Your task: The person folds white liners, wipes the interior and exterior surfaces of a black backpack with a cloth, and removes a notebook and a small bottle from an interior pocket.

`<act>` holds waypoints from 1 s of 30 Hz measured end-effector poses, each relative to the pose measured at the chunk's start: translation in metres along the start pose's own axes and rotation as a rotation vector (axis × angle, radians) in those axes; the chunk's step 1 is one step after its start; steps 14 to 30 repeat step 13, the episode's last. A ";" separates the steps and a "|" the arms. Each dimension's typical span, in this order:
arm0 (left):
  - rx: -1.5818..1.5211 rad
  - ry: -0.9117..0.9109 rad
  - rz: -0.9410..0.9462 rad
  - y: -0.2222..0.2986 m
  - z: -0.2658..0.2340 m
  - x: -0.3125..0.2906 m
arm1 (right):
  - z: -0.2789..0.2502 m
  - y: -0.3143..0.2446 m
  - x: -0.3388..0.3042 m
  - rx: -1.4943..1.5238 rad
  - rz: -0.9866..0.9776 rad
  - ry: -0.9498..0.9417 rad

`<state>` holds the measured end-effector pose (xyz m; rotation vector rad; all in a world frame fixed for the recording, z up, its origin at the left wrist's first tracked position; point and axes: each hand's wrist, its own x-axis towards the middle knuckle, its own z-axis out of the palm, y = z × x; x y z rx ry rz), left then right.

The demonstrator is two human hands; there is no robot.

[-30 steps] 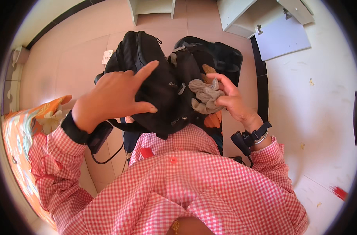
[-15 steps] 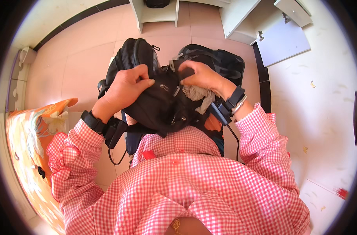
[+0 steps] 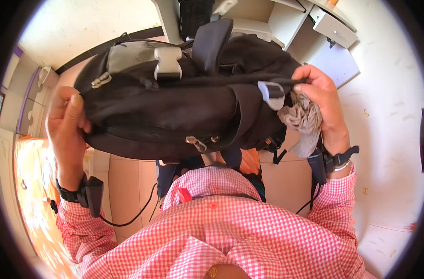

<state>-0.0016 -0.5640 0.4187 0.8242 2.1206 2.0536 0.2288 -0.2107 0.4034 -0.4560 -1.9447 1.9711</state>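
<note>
A black backpack [image 3: 175, 107] is held up sideways in front of my body, its long side running left to right. My left hand [image 3: 65, 121] is closed on its left end, thumb on the upper face and the other fingers partly hidden. At the right end, my right hand [image 3: 321, 97] pinches a black strap or edge of the bag. A crumpled grey cloth [image 3: 301, 118] hangs from that same hand, under the palm. On the bag are a pale grey plastic buckle [image 3: 168, 63], a second light buckle [image 3: 271, 95] and a metal zipper pull [image 3: 196, 143].
Beyond the bag stands a white cabinet with an open drawer [image 3: 334, 29] and an open door [image 3: 334, 69]. A black object [image 3: 193, 18] is by the cabinet. An orange flowered cloth [image 3: 33, 186] covers something at my left. A white wall [image 3: 384, 153] runs along the right.
The backpack has come up off the floor area toward me and turned lengthwise. My hands have moved apart to its two ends. The grey cloth has gone right with my right hand.
</note>
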 end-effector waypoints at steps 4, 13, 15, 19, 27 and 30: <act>-0.107 -0.045 -0.258 -0.036 0.007 -0.017 | 0.003 0.032 -0.012 -0.041 0.154 0.008; -0.238 0.057 -0.444 -0.110 0.015 -0.041 | -0.005 0.061 -0.019 -0.106 0.246 -0.067; -0.238 0.057 -0.444 -0.110 0.015 -0.041 | -0.005 0.061 -0.019 -0.106 0.246 -0.067; -0.238 0.057 -0.444 -0.110 0.015 -0.041 | -0.005 0.061 -0.019 -0.106 0.246 -0.067; -0.238 0.057 -0.444 -0.110 0.015 -0.041 | -0.005 0.061 -0.019 -0.106 0.246 -0.067; -0.238 0.057 -0.444 -0.110 0.015 -0.041 | -0.005 0.061 -0.019 -0.106 0.246 -0.067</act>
